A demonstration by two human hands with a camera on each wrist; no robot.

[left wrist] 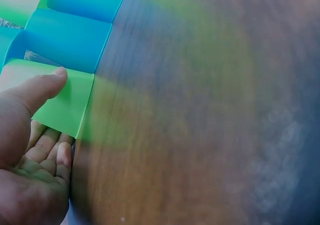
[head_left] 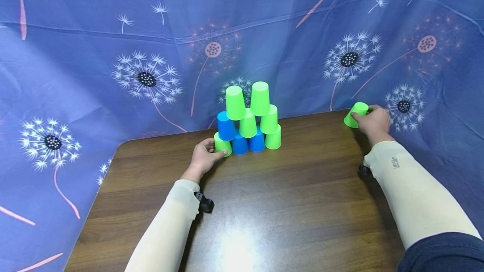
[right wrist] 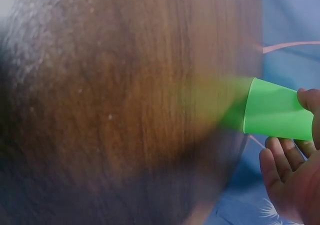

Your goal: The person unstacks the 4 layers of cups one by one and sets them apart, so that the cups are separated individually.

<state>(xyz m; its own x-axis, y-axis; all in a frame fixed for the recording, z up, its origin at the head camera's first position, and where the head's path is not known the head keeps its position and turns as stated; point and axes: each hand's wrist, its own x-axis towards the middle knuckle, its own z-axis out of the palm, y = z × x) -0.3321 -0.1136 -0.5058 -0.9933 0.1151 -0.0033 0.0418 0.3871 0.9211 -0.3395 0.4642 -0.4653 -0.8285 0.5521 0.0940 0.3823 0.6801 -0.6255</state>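
Note:
A pyramid of upside-down plastic cups stands near the table's back edge. Its bottom row runs green, blue, blue, green; a blue cup and two green ones form the middle row. Two green cups top it, side by side. My left hand holds the leftmost bottom green cup, thumb across its front and fingers at its far side. Off to the right, my right hand grips a separate upside-down green cup between thumb and fingers, its rim close to the tabletop.
The brown wooden table has a bright glare spot near its front. A blue dandelion-print cloth hangs right behind the table's back edge and around its left side. Small black devices sit on both wrists.

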